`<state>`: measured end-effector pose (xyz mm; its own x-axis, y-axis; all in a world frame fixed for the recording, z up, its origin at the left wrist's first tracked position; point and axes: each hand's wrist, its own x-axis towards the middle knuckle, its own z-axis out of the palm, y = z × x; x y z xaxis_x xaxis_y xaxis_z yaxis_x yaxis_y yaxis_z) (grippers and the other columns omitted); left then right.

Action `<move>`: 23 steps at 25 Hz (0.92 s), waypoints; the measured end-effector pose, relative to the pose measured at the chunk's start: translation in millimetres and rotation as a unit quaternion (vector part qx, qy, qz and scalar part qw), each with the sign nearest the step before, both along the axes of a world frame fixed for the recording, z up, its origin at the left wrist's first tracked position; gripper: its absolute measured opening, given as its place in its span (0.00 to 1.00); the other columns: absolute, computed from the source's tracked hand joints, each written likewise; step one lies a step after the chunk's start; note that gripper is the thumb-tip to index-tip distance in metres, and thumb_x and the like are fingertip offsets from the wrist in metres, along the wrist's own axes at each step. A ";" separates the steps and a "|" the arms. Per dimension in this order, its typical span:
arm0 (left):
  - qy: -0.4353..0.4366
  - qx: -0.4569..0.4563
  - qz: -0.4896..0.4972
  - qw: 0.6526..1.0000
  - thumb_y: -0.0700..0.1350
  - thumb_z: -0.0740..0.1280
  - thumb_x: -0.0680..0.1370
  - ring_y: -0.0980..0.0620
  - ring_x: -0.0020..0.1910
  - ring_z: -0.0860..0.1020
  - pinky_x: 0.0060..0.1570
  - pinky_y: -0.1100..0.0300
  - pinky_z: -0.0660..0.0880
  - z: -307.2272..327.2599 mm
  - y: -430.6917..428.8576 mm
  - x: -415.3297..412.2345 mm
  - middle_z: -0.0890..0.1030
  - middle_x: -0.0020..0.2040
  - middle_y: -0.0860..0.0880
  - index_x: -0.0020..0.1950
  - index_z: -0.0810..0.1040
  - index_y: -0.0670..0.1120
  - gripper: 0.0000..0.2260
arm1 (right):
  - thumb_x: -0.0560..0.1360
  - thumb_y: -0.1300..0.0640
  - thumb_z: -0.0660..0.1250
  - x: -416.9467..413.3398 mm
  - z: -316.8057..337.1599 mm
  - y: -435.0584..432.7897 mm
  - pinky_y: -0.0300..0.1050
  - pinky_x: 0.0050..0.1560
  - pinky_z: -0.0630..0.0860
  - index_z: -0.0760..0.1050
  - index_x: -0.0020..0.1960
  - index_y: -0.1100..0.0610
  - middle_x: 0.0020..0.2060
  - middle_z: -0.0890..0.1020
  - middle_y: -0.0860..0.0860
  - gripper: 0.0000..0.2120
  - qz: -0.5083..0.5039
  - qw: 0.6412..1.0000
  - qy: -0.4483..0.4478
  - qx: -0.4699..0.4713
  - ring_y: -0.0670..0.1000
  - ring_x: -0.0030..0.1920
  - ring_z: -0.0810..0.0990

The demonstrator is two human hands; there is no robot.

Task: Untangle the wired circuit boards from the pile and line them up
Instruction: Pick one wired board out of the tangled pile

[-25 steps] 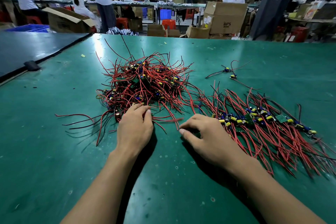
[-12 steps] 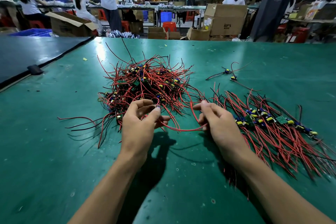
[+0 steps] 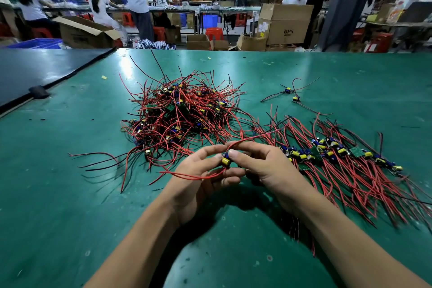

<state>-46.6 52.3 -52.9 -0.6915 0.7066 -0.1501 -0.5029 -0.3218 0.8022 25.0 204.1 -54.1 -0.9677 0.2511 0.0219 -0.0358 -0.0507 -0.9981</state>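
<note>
Seen from above, a person's two bare forearms reach forward over a green tabletop [image 3: 70,194]. The hands meet near the middle, raised a little above the surface. Between them is one small circuit board [image 3: 225,160] with a yellow part and a blue part. The left hand [image 3: 196,177] curls its fingers round the board from the left. The right hand [image 3: 268,168] presses its thumb against the board's right side, so both hands are clamped on it.

Thin red wires [image 3: 187,176] trail from the board. One loops low to the left under the left hand, and another arcs up and away to the right.

Just beyond the hands lies the pile [image 3: 182,112] – a loose, knotted heap of red and black wires with more small boards caught inside it. To the right, beside the right hand, sorted boards lie in a row [image 3: 339,154], with their wires fanned out towards the person. Two stray boards [image 3: 291,94] sit well apart, further back on the right.

A dark mat [image 3: 35,70] covers the far left of the tabletop. Behind are cardboard boxes [image 3: 285,23], red stools and several people at other benches.
</note>
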 end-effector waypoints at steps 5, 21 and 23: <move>0.070 -0.076 -0.013 0.995 0.36 0.62 0.79 0.45 0.32 0.83 0.31 0.57 0.81 -5.9 3.7 2.7 0.84 0.45 0.39 0.53 0.78 0.39 0.06 | 0.76 0.52 0.72 -1.5 -3.6 3.1 0.31 0.28 0.63 0.86 0.47 0.56 0.28 0.78 0.44 0.08 -0.070 0.995 0.010 0.071 0.42 0.26 0.65; 0.306 -0.227 0.071 0.922 0.38 0.67 0.78 0.46 0.34 0.77 0.37 0.55 0.72 -8.0 5.7 12.8 0.83 0.39 0.35 0.42 0.84 0.38 0.09 | 0.77 0.53 0.73 -0.7 -7.8 -1.2 0.40 0.46 0.79 0.85 0.51 0.52 0.42 0.85 0.44 0.06 -0.036 0.975 0.029 0.216 0.41 0.44 0.83; 0.304 -0.198 0.008 0.932 0.38 0.66 0.79 0.49 0.34 0.76 0.34 0.60 0.73 -5.8 1.1 11.8 0.84 0.36 0.42 0.41 0.85 0.41 0.10 | 0.76 0.50 0.73 1.0 -6.7 3.4 0.29 0.34 0.73 0.84 0.56 0.53 0.34 0.83 0.42 0.11 0.030 0.992 -0.013 0.123 0.39 0.32 0.80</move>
